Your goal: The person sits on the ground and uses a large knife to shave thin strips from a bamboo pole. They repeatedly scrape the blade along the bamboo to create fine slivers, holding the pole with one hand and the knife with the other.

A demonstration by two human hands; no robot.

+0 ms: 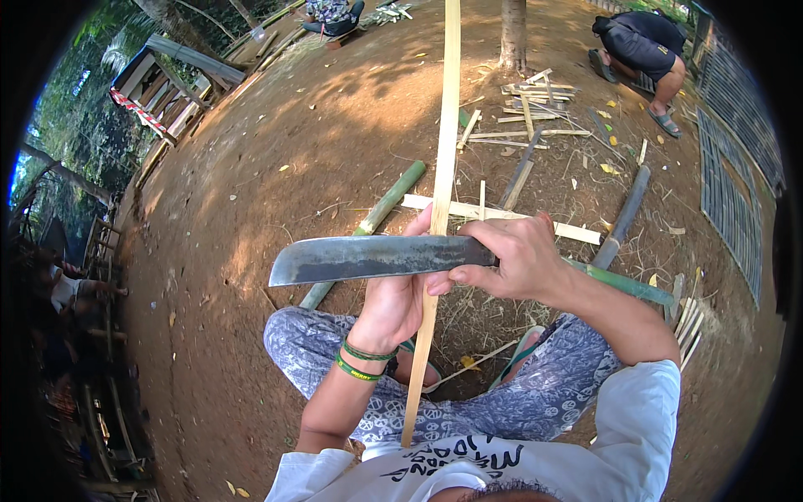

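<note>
Left hand (pixel 393 305) wraps around the long pale bamboo strip (pixel 448 117) at mid-frame, and the right hand (pixel 523 255) is clenched on a broad dark knife (pixel 368 259)! That knife lies crosswise over the strip, its tip pointing to the left of the frame. The strip runs from the top edge, just right of centre, down to lower centre. Beyond, a green bamboo pole (pixel 389 199) slants left of centre; split sticks (pixel 527 117) lie piled at upper right, near a stooping person (pixel 644 46).
</note>
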